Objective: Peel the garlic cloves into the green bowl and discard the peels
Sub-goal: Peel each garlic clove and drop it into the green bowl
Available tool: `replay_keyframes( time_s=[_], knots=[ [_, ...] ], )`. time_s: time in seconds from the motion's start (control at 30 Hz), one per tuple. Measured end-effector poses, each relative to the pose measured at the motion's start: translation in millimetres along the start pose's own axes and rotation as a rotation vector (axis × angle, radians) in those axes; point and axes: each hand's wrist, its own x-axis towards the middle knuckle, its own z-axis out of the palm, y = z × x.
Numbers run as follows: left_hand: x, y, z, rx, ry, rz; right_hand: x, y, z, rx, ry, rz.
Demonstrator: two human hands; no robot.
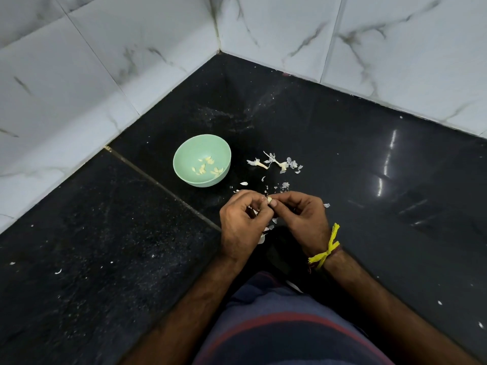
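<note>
A small pale garlic clove (269, 199) is pinched between the fingertips of both hands, just above the black counter. My left hand (241, 225) holds it from the left and my right hand (303, 219) from the right, thumbs meeting at the clove. The green bowl (184, 156) stands up and to the left of the hands, with several peeled cloves (208, 167) lying in its bottom. White peel scraps (276, 163) and two garlic stems lie on the counter to the right of the bowl. More peel bits (266, 231) show under and between the hands.
The black granite counter (369, 180) runs into a corner of white marble-look wall tiles (131, 61). A seam crosses the counter diagonally below the bowl. A yellow thread band (326, 251) circles the right wrist. Striped clothing fills the bottom edge.
</note>
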Motion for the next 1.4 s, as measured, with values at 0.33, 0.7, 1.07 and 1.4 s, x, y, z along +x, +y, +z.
replay_keyframes(
  time_s=[0.33,0.7,1.07,1.4],
  knots=[
    [-3,5,-2,-0.016,-0.025,-0.123,-1,0,1,0.238,-0.045,0.098],
    [-2,7,0,-0.044,-0.055,-0.205,0,4,0,0.088,-0.027,0.035],
    [-5,5,3,-0.204,-0.084,-0.39,-2,2,4,0.029,0.068,0.031],
    [-7,-4,7,-0.322,-0.107,-0.518,-2,1,4,-0.015,0.094,0.05]
  ],
)
